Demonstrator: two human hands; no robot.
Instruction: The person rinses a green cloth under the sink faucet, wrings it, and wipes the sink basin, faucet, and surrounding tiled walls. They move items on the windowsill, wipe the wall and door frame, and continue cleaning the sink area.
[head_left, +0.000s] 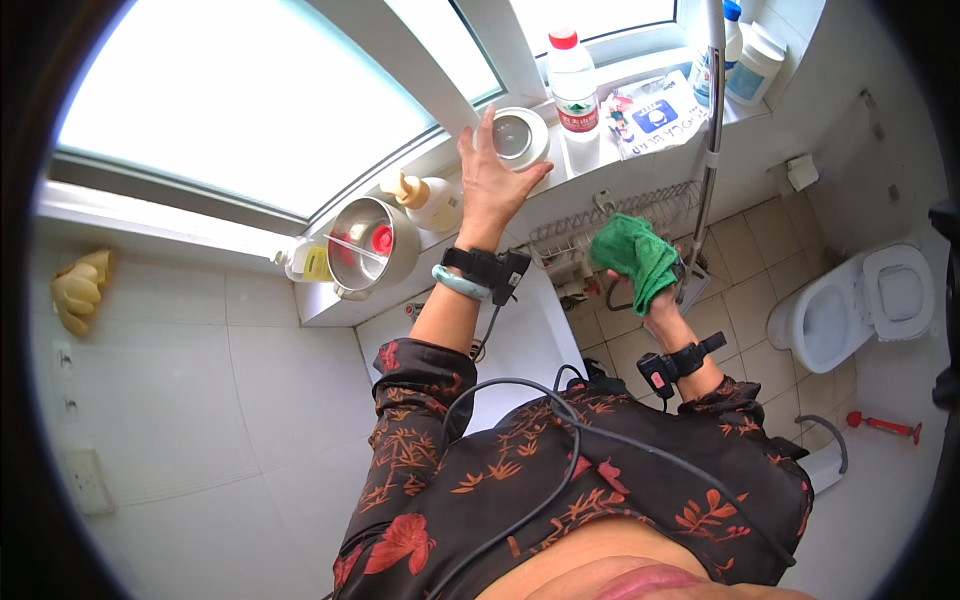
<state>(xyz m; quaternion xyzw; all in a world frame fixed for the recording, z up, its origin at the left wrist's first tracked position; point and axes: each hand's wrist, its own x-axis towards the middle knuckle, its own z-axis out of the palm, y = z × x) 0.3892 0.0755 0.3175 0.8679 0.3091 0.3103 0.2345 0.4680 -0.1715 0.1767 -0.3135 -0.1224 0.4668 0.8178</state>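
My left hand (495, 180) reaches to the windowsill, its fingers spread around the near side of a round white container (517, 137) with a grey centre; whether it grips the container I cannot tell. A green cloth (636, 259) is bunched in my right hand (661, 304), held low to the right, below the sill. Beside the container stands a clear plastic bottle with a red cap (574, 90). On its other side are a white pump bottle (435, 204) and a metal pot (375, 247) with a red item and a pale stick in it.
A printed plastic packet (656, 116) lies on the sill, with a white tub (755, 67) farther right. A metal pole (710, 150) rises beside the wire rack (570, 232). Below are a white sink (532, 330) and a toilet (825, 315). Cables loop across my front.
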